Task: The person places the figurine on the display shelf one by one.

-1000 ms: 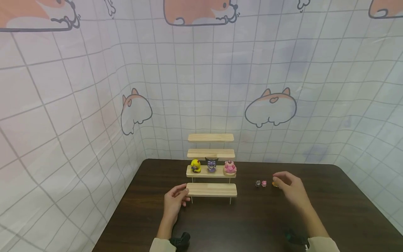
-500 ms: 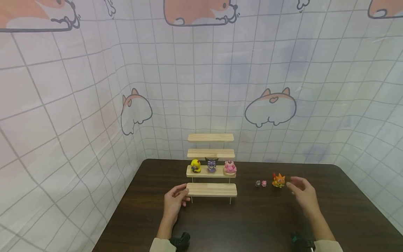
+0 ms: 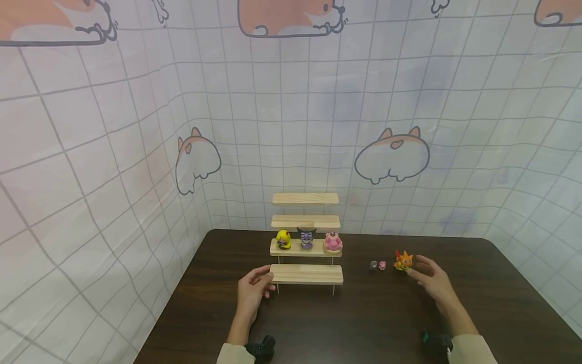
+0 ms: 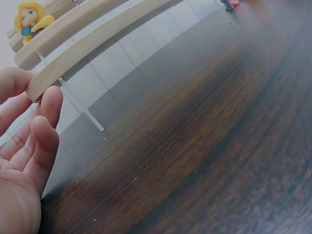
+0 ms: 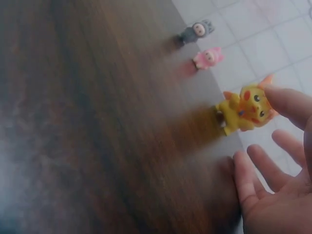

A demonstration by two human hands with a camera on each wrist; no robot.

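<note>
At the left end of the lowest step of a wooden tiered display stand [image 3: 306, 274], my left hand [image 3: 251, 293] pinches the board between thumb and fingers. My right hand [image 3: 434, 283] is beside an orange-and-yellow figurine [image 3: 403, 261] standing on the table, fingers spread and holding nothing. In the right wrist view the thumb overlaps the edge of that figurine's head [image 5: 251, 105]; whether it touches cannot be told. On the second step stand a yellow-haired figurine [image 3: 284, 239], a purple one with black ears [image 3: 306, 239] and a pink one [image 3: 333, 243].
Left of the orange figurine, a small grey figurine [image 3: 373, 265] and a small pink figurine [image 3: 382, 265] stand side by side on the dark wooden table [image 3: 354, 323]. A white gridded curtain [image 3: 309, 126] hangs behind the table and along its sides.
My right hand first covered the orange figurine, then drew off to the right and exposed it. Now it has come slightly back toward the figurine. My left hand stays put on the stand.
</note>
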